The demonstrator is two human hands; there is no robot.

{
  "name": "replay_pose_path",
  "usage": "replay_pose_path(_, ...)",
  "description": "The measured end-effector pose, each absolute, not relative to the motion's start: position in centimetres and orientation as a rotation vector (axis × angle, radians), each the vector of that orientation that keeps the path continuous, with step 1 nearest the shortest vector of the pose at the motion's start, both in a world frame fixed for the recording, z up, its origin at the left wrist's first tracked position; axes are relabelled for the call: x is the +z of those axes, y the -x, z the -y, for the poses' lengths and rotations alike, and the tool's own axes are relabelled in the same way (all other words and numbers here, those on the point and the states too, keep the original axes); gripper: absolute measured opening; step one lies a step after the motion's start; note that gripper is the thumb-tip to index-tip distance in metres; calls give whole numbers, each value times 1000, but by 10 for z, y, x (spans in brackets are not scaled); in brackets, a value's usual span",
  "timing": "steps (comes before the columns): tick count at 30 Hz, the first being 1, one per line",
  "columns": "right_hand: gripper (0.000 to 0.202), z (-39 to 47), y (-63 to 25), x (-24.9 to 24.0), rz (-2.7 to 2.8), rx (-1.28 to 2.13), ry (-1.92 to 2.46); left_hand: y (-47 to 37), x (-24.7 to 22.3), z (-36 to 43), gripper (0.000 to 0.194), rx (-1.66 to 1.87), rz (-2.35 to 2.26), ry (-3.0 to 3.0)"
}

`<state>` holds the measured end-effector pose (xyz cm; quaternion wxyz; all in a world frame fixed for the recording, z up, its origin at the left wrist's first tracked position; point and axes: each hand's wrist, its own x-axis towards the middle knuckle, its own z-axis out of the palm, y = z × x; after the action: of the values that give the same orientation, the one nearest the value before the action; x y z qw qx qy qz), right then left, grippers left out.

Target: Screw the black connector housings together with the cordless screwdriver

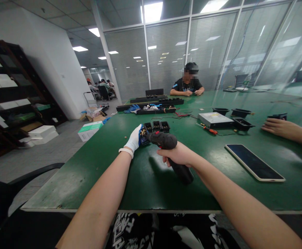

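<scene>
Green table: our L hand has fingers clamped on a box, R hand same w/ drill; box may slip b/c drill twists.

Across the middle of the frame, the green table looks smooth and glossy, softly reflecting light. At centre, the power drill seems matt black plastic; just left, the glove is white cloth. The small case is dark plastic with brassy metal parts. Lower right, the smartphone has a smooth, glassy screen.
</scene>
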<state>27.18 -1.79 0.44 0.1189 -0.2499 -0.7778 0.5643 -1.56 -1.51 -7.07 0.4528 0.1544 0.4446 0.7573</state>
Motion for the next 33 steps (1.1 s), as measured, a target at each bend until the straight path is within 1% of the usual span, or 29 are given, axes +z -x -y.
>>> replay_pose_path(7,41,16,-270,2,2308,1609,721,22,-76,12,51,1871,-1069,-418)
replay_pose_path(13,39,14,-270,-1,2284,1632,731,27,-80,10,56,1869,-1060,-454)
replay_pose_path(18,38,14,-270,-2,2294,1621,733,27,-80,9,51,1872,-1046,-432)
replay_pose_path(27,38,11,-270,-6,2303,1618,706,24,-78,10,52,1859,-1059,-421)
replay_pose_path(33,38,13,-270,-3,2298,1622,731,25,-77,11,59,1850,-1062,-454)
